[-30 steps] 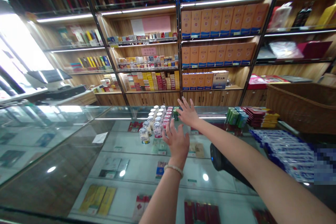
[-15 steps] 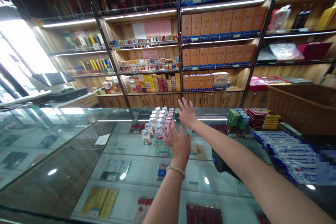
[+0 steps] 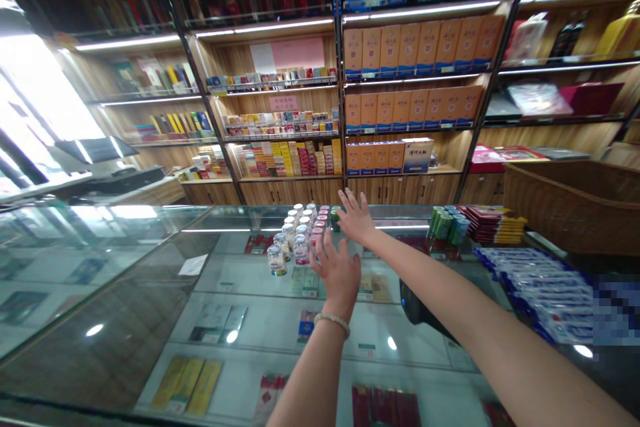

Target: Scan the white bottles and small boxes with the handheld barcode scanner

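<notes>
Rows of small lidded jars [image 3: 276, 259] stand on the glass counter [image 3: 220, 320], with white, pale purple and pink ones side by side. My left hand [image 3: 337, 270], with a beaded bracelet [image 3: 333, 324] at the wrist, is beside the near end of the pink jars [image 3: 316, 235], fingers spread and curved. Farther back, my right hand [image 3: 356, 219] stretches across with its fingers apart, next to a green jar [image 3: 335, 217] that it partly hides. Whether fingertips touch any jar I cannot tell. Under my right forearm a black device [image 3: 411, 303] is partly hidden.
At the right are green cans [image 3: 441, 223], red and yellow packets [image 3: 487, 221], blue-and-white packs [image 3: 540, 293] and a wicker basket [image 3: 565, 203]. A white paper [image 3: 193, 265] lies left. Shelves with orange boxes [image 3: 385, 50] line the back wall.
The whole view has shifted very slightly to the left. Both hands keep nearly the same pose beside the jars, and the jars have not visibly moved on the counter.
</notes>
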Available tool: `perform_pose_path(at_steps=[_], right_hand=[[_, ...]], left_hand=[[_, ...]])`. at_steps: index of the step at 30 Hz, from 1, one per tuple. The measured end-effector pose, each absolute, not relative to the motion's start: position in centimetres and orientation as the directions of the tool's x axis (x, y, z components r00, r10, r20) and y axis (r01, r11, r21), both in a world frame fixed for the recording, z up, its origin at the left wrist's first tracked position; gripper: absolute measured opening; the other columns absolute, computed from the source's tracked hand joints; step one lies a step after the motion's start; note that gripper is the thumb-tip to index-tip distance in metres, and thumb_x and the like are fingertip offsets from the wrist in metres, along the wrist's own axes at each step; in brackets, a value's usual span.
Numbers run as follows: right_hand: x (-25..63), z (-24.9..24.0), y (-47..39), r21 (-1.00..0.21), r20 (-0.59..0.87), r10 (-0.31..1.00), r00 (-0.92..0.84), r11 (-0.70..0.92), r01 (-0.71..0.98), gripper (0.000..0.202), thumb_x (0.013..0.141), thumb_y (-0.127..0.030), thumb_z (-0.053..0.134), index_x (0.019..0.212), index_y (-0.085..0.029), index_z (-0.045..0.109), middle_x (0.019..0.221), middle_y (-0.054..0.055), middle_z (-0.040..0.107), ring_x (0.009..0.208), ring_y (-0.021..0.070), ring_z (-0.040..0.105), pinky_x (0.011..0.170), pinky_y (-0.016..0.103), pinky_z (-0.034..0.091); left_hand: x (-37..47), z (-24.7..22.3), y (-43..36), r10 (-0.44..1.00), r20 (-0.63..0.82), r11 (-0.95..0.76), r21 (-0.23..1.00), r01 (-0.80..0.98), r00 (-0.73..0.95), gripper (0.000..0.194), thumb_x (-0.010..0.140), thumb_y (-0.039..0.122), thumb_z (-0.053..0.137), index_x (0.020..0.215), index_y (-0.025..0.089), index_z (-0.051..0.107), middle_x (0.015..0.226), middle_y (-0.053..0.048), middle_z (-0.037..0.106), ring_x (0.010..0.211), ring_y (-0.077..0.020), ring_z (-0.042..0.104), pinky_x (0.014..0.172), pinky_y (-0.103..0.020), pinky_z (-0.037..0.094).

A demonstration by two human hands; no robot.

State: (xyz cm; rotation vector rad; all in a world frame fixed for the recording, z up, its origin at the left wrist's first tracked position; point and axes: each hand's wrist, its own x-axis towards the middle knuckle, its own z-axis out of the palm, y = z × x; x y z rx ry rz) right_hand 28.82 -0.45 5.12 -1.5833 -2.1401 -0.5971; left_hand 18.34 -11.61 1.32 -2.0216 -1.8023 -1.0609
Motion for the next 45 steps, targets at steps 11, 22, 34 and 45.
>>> perform_pose_path(at_steps=[11,22,34,45], right_hand=[[30.3,6.0,-1.7,0.093,0.549,0.79,-0.274,0.268,0.959,0.068,0.095,-0.035,0.065,0.158,-0.032,0.041,0.174,0.013,0.019,0.16,0.039,0.011,0.123,0.073,0.006],[32.0,7.5,-4.7,0.097,0.542,0.804,-0.246,0.231,0.968,0.064,0.098,-0.037,0.061,0.158,-0.032,0.042,0.173,0.014,0.019,0.16,0.0392,0.012,0.123,0.074,0.007],[36.8,9.1,-12.2,0.12,0.528,0.823,-0.208,0.171,0.978,0.055,0.101,-0.044,0.053,0.154,-0.031,0.049,0.172,0.011,0.024,0.16,0.0361,0.015,0.123,0.072,0.007],[40.3,8.8,-17.4,0.104,0.558,0.817,-0.145,0.104,0.989,0.048,0.102,-0.043,0.053,0.147,-0.029,0.057,0.169,0.013,0.032,0.158,0.0356,0.022,0.123,0.07,0.013]], left_hand=[[18.3,1.2,-11.4,0.765,0.644,-0.22,0.288,0.932,-0.018,0.038,0.084,0.031,0.071,0.122,0.025,0.071,0.16,-0.014,0.044,0.15,-0.0366,0.033,0.12,-0.064,0.026],[18.5,2.2,-12.3,0.763,0.646,-0.252,0.264,0.931,0.023,0.038,0.086,0.033,0.071,0.123,0.024,0.07,0.162,-0.014,0.041,0.149,-0.0369,0.033,0.119,-0.063,0.027],[19.1,3.4,-13.3,0.718,0.68,-0.392,0.223,0.893,0.145,0.036,0.089,0.037,0.069,0.124,0.026,0.071,0.16,-0.014,0.045,0.151,-0.0367,0.033,0.123,-0.06,0.024],[19.6,4.3,-14.3,0.665,0.683,-0.504,0.111,0.857,0.303,0.044,0.097,0.042,0.057,0.137,0.026,0.065,0.161,-0.013,0.045,0.15,-0.0382,0.034,0.121,-0.061,0.025]])
